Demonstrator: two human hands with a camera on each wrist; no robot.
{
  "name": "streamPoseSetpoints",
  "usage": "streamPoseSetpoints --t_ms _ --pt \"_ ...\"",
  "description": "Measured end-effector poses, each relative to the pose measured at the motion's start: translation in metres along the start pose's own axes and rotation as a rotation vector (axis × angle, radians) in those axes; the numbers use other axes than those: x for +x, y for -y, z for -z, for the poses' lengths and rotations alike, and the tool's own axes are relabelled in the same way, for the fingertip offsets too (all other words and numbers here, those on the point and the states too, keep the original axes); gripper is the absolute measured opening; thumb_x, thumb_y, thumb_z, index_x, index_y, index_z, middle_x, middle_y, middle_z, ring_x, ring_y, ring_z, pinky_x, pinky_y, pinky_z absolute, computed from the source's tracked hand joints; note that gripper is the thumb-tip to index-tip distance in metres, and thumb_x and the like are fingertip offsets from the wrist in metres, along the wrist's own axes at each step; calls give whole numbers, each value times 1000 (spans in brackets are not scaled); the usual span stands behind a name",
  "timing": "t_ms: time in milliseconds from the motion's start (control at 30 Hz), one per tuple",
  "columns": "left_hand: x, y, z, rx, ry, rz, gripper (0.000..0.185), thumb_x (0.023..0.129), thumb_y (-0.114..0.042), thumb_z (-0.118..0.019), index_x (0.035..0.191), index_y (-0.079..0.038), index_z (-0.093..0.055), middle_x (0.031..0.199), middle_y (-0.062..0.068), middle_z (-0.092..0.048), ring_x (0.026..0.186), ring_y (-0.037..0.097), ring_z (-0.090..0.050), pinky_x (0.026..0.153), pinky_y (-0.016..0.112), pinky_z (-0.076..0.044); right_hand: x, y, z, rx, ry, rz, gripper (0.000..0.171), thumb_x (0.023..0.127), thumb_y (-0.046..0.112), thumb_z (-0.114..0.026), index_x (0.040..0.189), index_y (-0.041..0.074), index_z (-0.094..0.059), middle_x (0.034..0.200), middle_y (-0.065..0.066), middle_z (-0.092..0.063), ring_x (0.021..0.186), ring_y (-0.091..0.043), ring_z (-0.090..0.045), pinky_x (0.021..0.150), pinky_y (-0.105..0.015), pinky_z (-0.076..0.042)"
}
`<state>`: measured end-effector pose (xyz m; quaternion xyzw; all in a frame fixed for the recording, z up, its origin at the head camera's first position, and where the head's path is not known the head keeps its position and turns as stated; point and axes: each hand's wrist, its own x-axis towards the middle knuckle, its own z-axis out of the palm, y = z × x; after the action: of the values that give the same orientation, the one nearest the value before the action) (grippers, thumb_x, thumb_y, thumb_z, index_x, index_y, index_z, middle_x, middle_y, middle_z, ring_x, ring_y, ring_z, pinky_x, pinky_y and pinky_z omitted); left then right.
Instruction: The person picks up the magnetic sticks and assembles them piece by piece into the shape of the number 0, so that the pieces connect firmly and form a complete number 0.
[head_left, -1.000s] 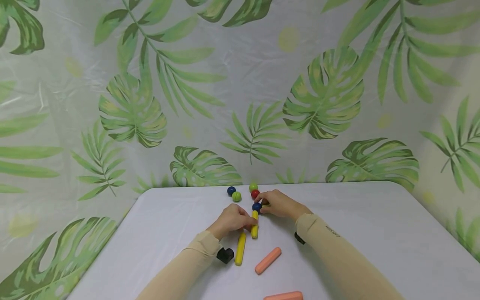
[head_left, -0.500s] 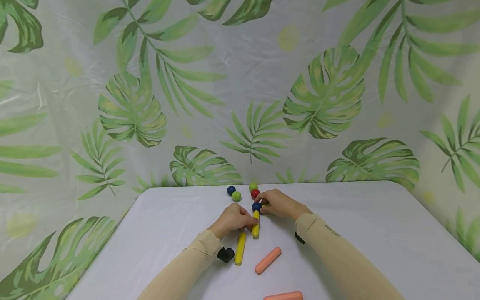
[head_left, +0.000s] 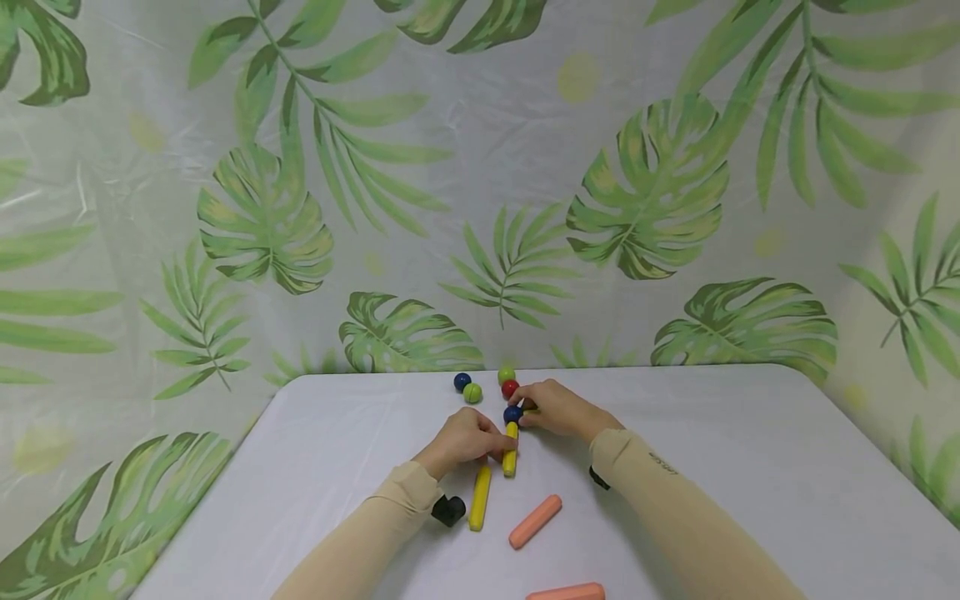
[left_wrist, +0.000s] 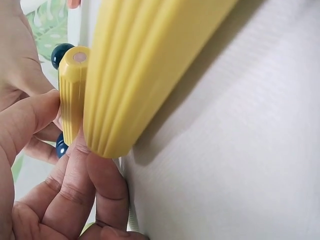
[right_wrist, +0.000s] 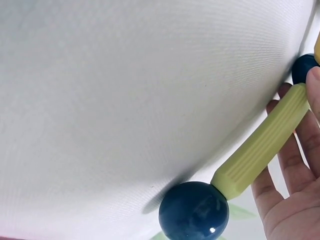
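My left hand (head_left: 491, 446) pinches a yellow ribbed stick (head_left: 510, 454) that lies on the white table (head_left: 750, 467); the left wrist view shows that stick (left_wrist: 72, 95) between thumb and fingers. A dark blue ball (head_left: 513, 413) sits at its far end. My right hand (head_left: 528, 410) touches that ball and curls around a pale green stick (right_wrist: 262, 145), which is mostly hidden in the head view. That stick carries a blue ball (right_wrist: 194, 211) at one end, and a second blue ball (right_wrist: 305, 67) is at its far end.
A second yellow stick (head_left: 480, 497) lies by my left wrist and fills the left wrist view (left_wrist: 150, 65). Two orange sticks (head_left: 536, 522) (head_left: 566, 592) lie nearer me. Green (head_left: 472, 392), blue (head_left: 462, 382), green (head_left: 506, 374) and red (head_left: 510, 388) balls sit near the table's back edge.
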<state>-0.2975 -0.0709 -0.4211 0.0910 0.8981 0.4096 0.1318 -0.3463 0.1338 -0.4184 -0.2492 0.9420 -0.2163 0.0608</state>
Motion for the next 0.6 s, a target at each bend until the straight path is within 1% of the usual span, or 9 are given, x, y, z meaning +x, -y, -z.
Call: streamPoseSetpoints --t_ms 300,433,600 --pt "1 4 2 -22 42 -5 26 91 -35 -86 85 -10 -83 77 3 -80 68 12 -60 63 23 -43 1 -2 -3 -17 -14 6 27 98 12 -78 125 9 -74 106 -6 -77 95 -16 -67 98 -40 -60" --pt "0 4 4 -25 58 -7 26 92 -35 -86 86 -10 -83 79 4 -81 68 14 -61 64 24 -44 0 -1 -4 -13 -9 2 27 98 13 -78 125 9 -74 109 -5 -78 97 -15 -69 99 -40 -60" --pt "-1 3 9 -9 52 -17 25 93 -34 -84 91 -9 -83 83 5 -80 68 15 -61 67 25 -47 0 1 -1 -1 -6 -19 28 99 13 -77 126 10 -74 113 -6 -78 101 -16 -70 102 -41 -59"
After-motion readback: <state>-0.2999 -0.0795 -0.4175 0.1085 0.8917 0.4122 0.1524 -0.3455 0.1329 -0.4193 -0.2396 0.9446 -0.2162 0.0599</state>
